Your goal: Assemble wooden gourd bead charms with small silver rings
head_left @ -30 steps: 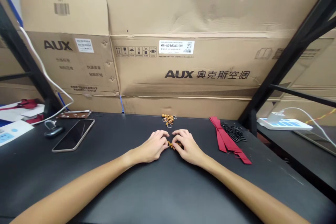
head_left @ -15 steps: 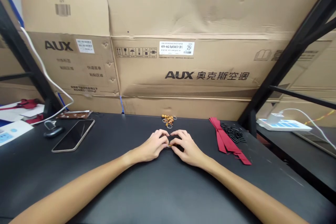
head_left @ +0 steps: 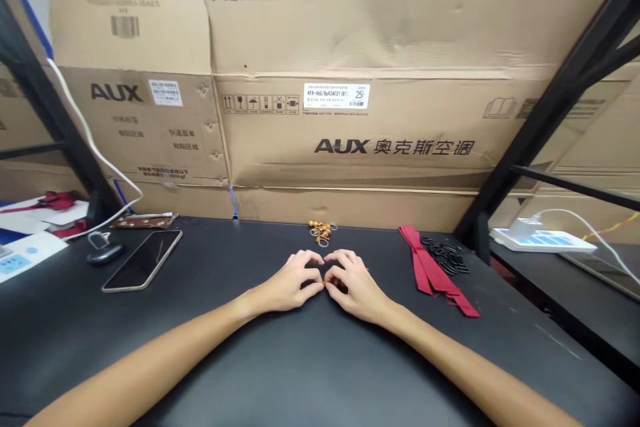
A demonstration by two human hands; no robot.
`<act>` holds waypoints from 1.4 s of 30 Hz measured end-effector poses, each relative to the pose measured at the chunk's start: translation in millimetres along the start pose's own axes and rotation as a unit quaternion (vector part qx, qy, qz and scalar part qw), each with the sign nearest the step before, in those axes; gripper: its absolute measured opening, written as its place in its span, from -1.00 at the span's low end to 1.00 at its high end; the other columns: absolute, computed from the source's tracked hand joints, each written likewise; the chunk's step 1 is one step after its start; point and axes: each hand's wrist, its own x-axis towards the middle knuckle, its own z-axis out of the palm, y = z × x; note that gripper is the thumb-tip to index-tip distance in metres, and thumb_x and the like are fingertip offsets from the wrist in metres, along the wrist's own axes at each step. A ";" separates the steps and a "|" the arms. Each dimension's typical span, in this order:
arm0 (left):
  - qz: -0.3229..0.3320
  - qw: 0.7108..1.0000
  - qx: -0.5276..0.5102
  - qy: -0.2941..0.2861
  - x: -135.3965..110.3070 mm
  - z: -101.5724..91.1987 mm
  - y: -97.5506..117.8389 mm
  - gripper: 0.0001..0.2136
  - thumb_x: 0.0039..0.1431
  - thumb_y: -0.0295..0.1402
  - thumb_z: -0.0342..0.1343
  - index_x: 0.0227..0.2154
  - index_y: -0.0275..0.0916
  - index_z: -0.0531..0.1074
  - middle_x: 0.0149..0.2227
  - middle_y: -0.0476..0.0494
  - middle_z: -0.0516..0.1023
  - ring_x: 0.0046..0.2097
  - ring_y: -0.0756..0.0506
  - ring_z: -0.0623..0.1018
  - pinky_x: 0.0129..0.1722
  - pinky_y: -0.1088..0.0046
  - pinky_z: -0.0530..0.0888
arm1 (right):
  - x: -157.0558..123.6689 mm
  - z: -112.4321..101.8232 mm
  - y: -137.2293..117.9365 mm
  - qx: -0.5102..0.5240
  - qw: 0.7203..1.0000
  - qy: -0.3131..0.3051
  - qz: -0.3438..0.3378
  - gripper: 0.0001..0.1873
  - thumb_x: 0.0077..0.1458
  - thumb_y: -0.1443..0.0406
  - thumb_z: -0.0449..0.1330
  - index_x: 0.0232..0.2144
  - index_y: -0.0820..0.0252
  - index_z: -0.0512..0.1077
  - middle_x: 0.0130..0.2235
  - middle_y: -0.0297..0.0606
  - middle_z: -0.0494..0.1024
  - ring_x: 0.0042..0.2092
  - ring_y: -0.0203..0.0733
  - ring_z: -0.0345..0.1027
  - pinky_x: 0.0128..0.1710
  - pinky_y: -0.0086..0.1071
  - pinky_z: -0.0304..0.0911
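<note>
Head view, sole entry.

**Hands.** Left hand (head_left: pixel 287 282): near middle of the table, fingers curled, thumb and fingertips drawn inward, pinching one side of a small wood-and-brass piece (head_left: pixel 327 284). Right hand (head_left: pixel 357 283): mirrored posture, fingertips closed on the other side. The hands almost meet at the piece, which sits just above the tabletop between them. Fingers hide most of it, so its exact form cannot be told.

**Handling note.** A part this small appears best worked at the fingertips, as here: wrists low, hands close together, both sides of the piece supported.

**Near the hands.** Small heap of wooden beads and brass rings (head_left: pixel 321 231): far edge of the black work table (head_left: pixel 320 360), straight ahead of the hands, not touched.

**Right.** Crimson fabric strips (head_left: pixel 435 273), lying loose; tangle of small black loops (head_left: pixel 445 257), just beside them, toward the far edge.

**Left.** Smartphone (head_left: pixel 143 260), face up; small dark fob with a metal loop (head_left: pixel 105 252), just beyond it; brown strip (head_left: pixel 143 220), at the far edge.

**Beyond.** AUX cardboard cartons (head_left: pixel 340 80), stacked against the far edge, between black shelf uprights (head_left: pixel 560 107).
</note>
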 end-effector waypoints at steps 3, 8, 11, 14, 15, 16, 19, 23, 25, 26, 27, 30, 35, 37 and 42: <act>0.002 1.000 -0.002 -0.013 0.8 -1.4 -0.1 -0.85 0.29 -0.33 0.00 -0.30 -0.17 0.47 0.04 -0.15 0.32 0.05 -0.14 0.32 0.10 0.22 0.27 | -0.6 -1.1 4.6 0.005 1.000 -0.006 0.019 -0.91 0.12 0.37 0.13 -0.38 0.11 0.42 0.00 -0.17 0.38 0.10 0.00 0.14 0.01 -0.05 0.17; -0.014 1.000 0.024 0.008 0.5 -0.4 2.4 -0.84 0.28 -0.30 0.01 -0.34 -0.20 0.46 0.01 -0.17 0.34 0.02 -0.16 0.35 0.06 0.20 0.30 | -1.2 0.5 9.0 0.025 0.999 -0.008 0.029 -0.90 0.13 0.36 0.12 -0.41 0.12 0.41 0.01 -0.18 0.38 0.09 -0.01 0.15 -0.01 -0.05 0.18; 0.000 0.998 0.053 0.032 -0.7 2.6 3.0 -0.87 0.21 -0.28 0.10 -0.38 -0.22 0.45 0.01 -0.19 0.34 0.04 -0.18 0.35 0.05 0.19 0.31 | -0.9 1.3 4.8 0.029 0.999 -0.005 0.022 -0.90 0.14 0.36 0.13 -0.42 0.11 0.40 0.01 -0.19 0.39 0.08 -0.01 0.16 -0.02 -0.06 0.19; 0.018 0.996 0.075 0.041 -1.3 4.2 2.5 -0.90 0.23 -0.35 0.07 -0.34 -0.22 0.46 0.03 -0.21 0.34 0.06 -0.18 0.35 0.04 0.20 0.32 | -0.7 1.5 0.9 0.022 1.000 0.002 0.014 -0.90 0.14 0.35 0.13 -0.42 0.11 0.40 0.01 -0.20 0.39 0.09 -0.01 0.15 -0.02 -0.08 0.19; 0.021 0.996 0.076 0.043 -1.2 4.0 2.3 -0.90 0.24 -0.38 0.05 -0.33 -0.21 0.47 0.03 -0.21 0.34 0.06 -0.18 0.35 0.04 0.20 0.32 | -0.7 1.7 0.9 0.019 1.000 0.006 0.013 -0.90 0.14 0.34 0.13 -0.42 0.11 0.41 0.01 -0.19 0.39 0.09 -0.01 0.16 -0.02 -0.07 0.19; 0.021 0.996 0.073 0.042 -1.1 3.5 2.2 -0.89 0.24 -0.39 0.04 -0.32 -0.20 0.47 0.03 -0.20 0.34 0.05 -0.18 0.35 0.05 0.21 0.32 | -0.8 2.0 1.7 0.017 1.000 0.008 0.014 -0.90 0.14 0.34 0.13 -0.41 0.10 0.42 0.01 -0.19 0.39 0.09 0.00 0.16 -0.01 -0.06 0.19; 0.019 0.998 0.055 0.032 -0.4 1.1 2.5 -0.89 0.25 -0.41 0.04 -0.32 -0.18 0.48 0.03 -0.17 0.34 0.04 -0.16 0.35 0.06 0.22 0.32 | -1.6 3.7 7.5 0.012 0.999 0.016 0.029 -0.90 0.14 0.34 0.12 -0.39 0.10 0.43 0.02 -0.15 0.38 0.09 0.02 0.16 -0.01 -0.02 0.19; 0.009 0.999 0.049 0.019 -0.1 -0.4 3.6 -0.89 0.25 -0.39 0.04 -0.33 -0.19 0.47 0.03 -0.17 0.33 0.03 -0.15 0.35 0.05 0.22 0.32 | -2.8 4.9 11.3 0.019 0.999 0.018 0.038 -0.90 0.14 0.35 0.12 -0.37 0.11 0.44 0.03 -0.14 0.36 0.09 0.03 0.16 -0.02 -0.01 0.20; 0.009 0.998 0.054 0.024 -0.5 0.3 4.1 -0.90 0.24 -0.37 0.06 -0.34 -0.21 0.47 0.02 -0.18 0.33 0.03 -0.16 0.35 0.05 0.21 0.32 | -3.0 4.0 8.6 0.032 0.999 0.020 0.033 -0.89 0.15 0.34 0.12 -0.38 0.11 0.44 0.04 -0.14 0.36 0.09 0.02 0.15 -0.01 -0.02 0.20; 0.013 0.998 0.057 0.026 -0.7 0.8 4.2 -0.90 0.24 -0.36 0.07 -0.34 -0.21 0.47 0.02 -0.19 0.33 0.04 -0.17 0.35 0.05 0.20 0.32 | -3.0 3.3 6.7 0.038 0.999 0.021 0.031 -0.89 0.15 0.34 0.12 -0.39 0.12 0.43 0.04 -0.15 0.35 0.10 0.01 0.14 0.00 -0.02 0.19; 0.017 0.998 0.058 0.029 -0.9 1.2 4.3 -0.90 0.24 -0.36 0.07 -0.34 -0.21 0.47 0.03 -0.19 0.33 0.05 -0.17 0.35 0.06 0.20 0.32 | -3.0 2.7 4.8 0.043 0.998 0.022 0.027 -0.89 0.15 0.34 0.12 -0.40 0.12 0.43 0.04 -0.15 0.35 0.11 0.01 0.13 0.01 -0.03 0.19; 0.025 0.998 0.055 0.032 -1.2 1.5 3.9 -0.89 0.26 -0.39 0.04 -0.31 -0.20 0.48 0.03 -0.19 0.34 0.05 -0.17 0.35 0.07 0.20 0.32 | -2.7 2.4 2.4 0.043 0.999 0.023 0.020 -0.89 0.15 0.35 0.12 -0.41 0.12 0.42 0.05 -0.15 0.34 0.12 0.02 0.12 0.02 0.00 0.18; 0.021 0.999 0.032 0.020 -0.6 -0.7 3.1 -0.86 0.27 -0.39 0.03 -0.32 -0.18 0.49 0.04 -0.16 0.33 0.04 -0.16 0.35 0.08 0.22 0.32 | -2.5 5.7 9.7 0.029 0.998 0.043 0.021 -0.89 0.14 0.36 0.12 -0.40 0.12 0.43 0.04 -0.13 0.35 0.11 0.04 0.12 0.02 0.04 0.19; 0.015 0.999 0.033 0.019 -0.6 -0.9 3.7 -0.87 0.26 -0.38 0.03 -0.33 -0.18 0.49 0.03 -0.17 0.33 0.03 -0.15 0.36 0.07 0.22 0.32 | -2.6 5.5 10.8 0.037 0.998 0.042 0.020 -0.89 0.14 0.36 0.12 -0.40 0.12 0.42 0.04 -0.13 0.35 0.11 0.03 0.14 0.02 0.02 0.20; 0.024 0.999 0.042 0.025 -1.8 0.4 4.7 -0.89 0.24 -0.35 0.07 -0.33 -0.19 0.48 0.02 -0.19 0.35 0.04 -0.18 0.36 0.07 0.19 0.32 | -3.1 2.3 4.3 0.078 0.997 0.025 0.005 -0.87 0.17 0.35 0.10 -0.40 0.11 0.42 0.04 -0.14 0.34 0.12 0.02 0.13 0.02 -0.01 0.23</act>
